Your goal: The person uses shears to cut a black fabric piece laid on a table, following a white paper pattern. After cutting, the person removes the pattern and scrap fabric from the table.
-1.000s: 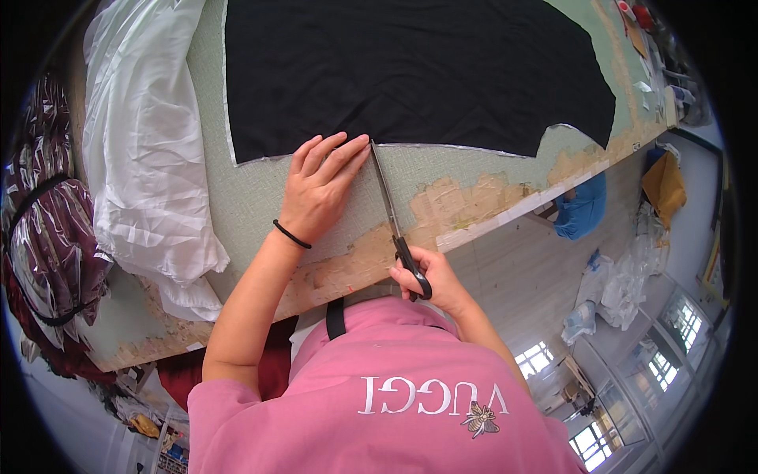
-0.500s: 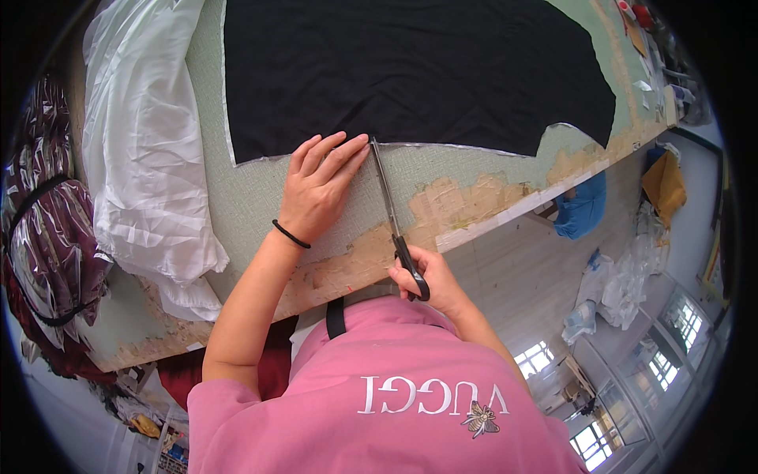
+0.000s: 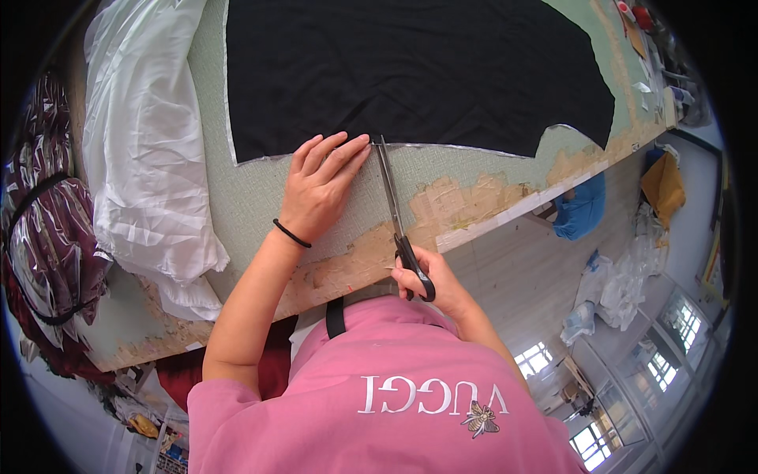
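Note:
A large piece of black fabric lies flat, with a thin pale edge showing along its near side. My left hand rests palm down at that near edge, fingers stretched out onto the cloth. In my right hand is a pair of scissors with long metal blades and black handles. The blades point away from me, and their tips meet the fabric's near edge just right of my left fingertips. My right fingers wrap round the handles, partly hidden by them.
The pale green table has a worn, peeling near edge. White cloth drapes over its left part, beside dark red bundles in clear plastic. Off the right edge are a blue stool and clear plastic bags.
The scissors' tips have shifted slightly to the right along the fabric edge, and the right hand has moved a little with them. My left hand has stayed nearly still.

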The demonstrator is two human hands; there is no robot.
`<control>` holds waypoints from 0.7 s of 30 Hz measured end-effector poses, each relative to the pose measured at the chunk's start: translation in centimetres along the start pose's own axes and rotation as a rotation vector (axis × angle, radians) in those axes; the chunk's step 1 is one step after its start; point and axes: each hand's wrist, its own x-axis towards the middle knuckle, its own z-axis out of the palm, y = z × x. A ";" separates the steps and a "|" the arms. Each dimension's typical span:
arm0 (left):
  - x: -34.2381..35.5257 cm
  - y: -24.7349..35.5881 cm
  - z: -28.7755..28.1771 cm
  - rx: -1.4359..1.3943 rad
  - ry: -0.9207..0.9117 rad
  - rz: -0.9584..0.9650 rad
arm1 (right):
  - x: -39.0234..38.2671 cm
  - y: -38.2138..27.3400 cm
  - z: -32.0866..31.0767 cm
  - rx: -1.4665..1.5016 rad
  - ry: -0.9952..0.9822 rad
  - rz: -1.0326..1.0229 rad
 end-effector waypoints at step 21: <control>-0.2 -0.3 0.0 -0.062 -0.004 0.003 | -3.1 1.2 -4.6 0.039 0.267 -0.094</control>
